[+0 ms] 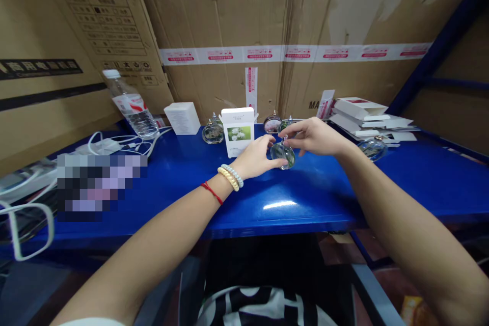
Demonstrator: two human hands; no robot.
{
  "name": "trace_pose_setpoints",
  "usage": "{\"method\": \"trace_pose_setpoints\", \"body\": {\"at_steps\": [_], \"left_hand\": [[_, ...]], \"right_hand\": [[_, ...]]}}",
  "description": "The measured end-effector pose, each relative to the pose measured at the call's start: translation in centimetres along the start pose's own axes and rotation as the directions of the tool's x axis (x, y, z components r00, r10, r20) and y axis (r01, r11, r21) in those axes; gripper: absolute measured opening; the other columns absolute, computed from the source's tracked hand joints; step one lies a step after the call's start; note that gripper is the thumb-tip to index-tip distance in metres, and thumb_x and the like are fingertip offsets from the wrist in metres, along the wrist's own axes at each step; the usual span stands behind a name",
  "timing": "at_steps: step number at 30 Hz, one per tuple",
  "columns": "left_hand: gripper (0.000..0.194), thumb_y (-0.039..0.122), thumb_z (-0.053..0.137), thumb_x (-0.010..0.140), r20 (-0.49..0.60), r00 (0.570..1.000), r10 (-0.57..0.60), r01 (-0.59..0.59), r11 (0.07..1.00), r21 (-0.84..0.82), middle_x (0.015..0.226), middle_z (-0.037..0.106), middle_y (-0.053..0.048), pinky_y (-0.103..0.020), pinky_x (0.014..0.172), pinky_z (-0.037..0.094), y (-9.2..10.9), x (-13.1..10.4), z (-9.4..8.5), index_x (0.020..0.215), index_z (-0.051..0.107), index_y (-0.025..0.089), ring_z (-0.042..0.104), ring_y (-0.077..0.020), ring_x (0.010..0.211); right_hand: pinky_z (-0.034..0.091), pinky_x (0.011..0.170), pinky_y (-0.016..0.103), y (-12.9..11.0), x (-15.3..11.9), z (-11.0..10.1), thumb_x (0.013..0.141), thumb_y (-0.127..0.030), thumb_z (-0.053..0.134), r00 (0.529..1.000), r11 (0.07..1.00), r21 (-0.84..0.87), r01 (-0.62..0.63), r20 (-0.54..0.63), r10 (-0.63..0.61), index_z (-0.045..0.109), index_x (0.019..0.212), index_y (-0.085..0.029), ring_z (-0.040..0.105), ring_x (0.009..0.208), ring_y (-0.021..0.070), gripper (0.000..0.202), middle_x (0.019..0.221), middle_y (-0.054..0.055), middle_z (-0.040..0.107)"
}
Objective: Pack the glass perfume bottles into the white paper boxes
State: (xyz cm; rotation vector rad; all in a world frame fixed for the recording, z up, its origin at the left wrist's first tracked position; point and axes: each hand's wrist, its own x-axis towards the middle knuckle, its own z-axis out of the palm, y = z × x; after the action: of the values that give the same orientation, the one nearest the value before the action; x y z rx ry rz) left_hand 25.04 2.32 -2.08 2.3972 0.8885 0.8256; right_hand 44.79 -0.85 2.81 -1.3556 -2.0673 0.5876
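Observation:
A round clear glass bottle with green inside (283,155) stands upright on the blue table (237,209). My left hand (257,158) grips its left side, thumb across the lower front and fingers behind. From the right, my right hand (311,136) pinches the small top of the same bottle. Just behind my left hand stands a white box with a flower picture (238,133), its top flap raised. Similar round bottles stand behind: one (213,132) left of the box, one with pink inside (272,123) to its right, partly beside another (286,124).
A closed white box (182,118) and a water bottle (132,107) stand at the back left, near white cables (110,142). Flattened white boxes (362,114) are stacked at the back right, beside another round bottle (372,148). Large cardboard (214,20) rises behind.

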Motion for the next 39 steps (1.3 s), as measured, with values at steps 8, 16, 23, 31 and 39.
{"method": "trace_pose_setpoints", "body": {"at_steps": [8, 16, 23, 31, 39], "left_hand": [[0.050, 0.033, 0.074, 0.074, 0.101, 0.995, -0.014, 0.022, 0.997, -0.080, 0.114, 0.067, -0.013, -0.041, 0.091, 0.048, -0.2, 0.2, -0.4, 0.116, 0.056, 0.013, 0.063, -0.0261, 0.103], [0.037, 0.026, 0.071, 0.075, 0.108, 0.994, -0.016, 0.022, 0.998, -0.054, 0.100, 0.071, -0.008, -0.033, 0.077, 0.050, -0.9, 0.3, -0.9, 0.109, 0.062, 0.016, 0.065, -0.0210, 0.086], [0.040, 0.029, 0.071, 0.076, 0.119, 0.993, 0.010, -0.008, 1.000, -0.013, 0.091, 0.071, -0.004, -0.029, 0.072, 0.046, -0.8, 0.2, -1.3, 0.113, 0.066, 0.014, 0.061, -0.0172, 0.076], [0.039, 0.029, 0.069, 0.078, 0.131, 0.990, 0.042, -0.046, 0.999, 0.028, 0.073, 0.066, 0.001, -0.025, 0.065, 0.041, -0.6, 0.2, -1.5, 0.115, 0.069, 0.017, 0.053, -0.0131, 0.063], [0.048, 0.028, 0.064, 0.080, 0.171, 0.983, 0.062, -0.056, 0.998, -0.042, 0.098, 0.073, -0.004, -0.030, 0.080, 0.049, -1.6, 0.4, -1.1, 0.126, 0.061, 0.016, 0.064, -0.0182, 0.082]], "right_hand": [[0.055, 0.056, 0.024, 0.4, 0.2, 0.5, 0.081, -0.041, 0.062, 0.991, 0.984, 0.128, 0.120, 0.044, -0.127, 0.076, 0.100, -0.020, 0.065, 0.067, 0.0133, 0.031, 0.094, 0.004, 0.074], [0.056, 0.068, 0.029, 1.0, 0.5, 0.7, 0.075, -0.039, 0.072, 0.980, 0.963, 0.190, 0.194, -0.072, -0.183, 0.077, 0.088, -0.017, 0.067, 0.077, 0.0175, 0.027, 0.090, 0.007, 0.074], [0.059, 0.064, 0.029, 1.6, 0.7, 1.3, 0.066, -0.040, 0.080, 0.979, 0.935, 0.298, 0.194, -0.120, -0.165, 0.077, 0.077, -0.017, 0.069, 0.074, 0.0183, 0.026, 0.085, 0.007, 0.076], [0.060, 0.060, 0.029, 1.8, 0.8, 1.3, 0.066, -0.037, 0.079, 0.967, 0.936, 0.253, 0.243, -0.141, -0.213, 0.079, 0.077, -0.018, 0.070, 0.076, 0.0210, 0.021, 0.086, 0.006, 0.076], [0.056, 0.055, 0.028, 1.3, 0.7, 1.4, 0.071, -0.035, 0.072, 0.964, 0.955, 0.152, 0.253, -0.125, -0.236, 0.077, 0.076, -0.017, 0.067, 0.064, 0.0170, 0.019, 0.081, 0.006, 0.074]]}}
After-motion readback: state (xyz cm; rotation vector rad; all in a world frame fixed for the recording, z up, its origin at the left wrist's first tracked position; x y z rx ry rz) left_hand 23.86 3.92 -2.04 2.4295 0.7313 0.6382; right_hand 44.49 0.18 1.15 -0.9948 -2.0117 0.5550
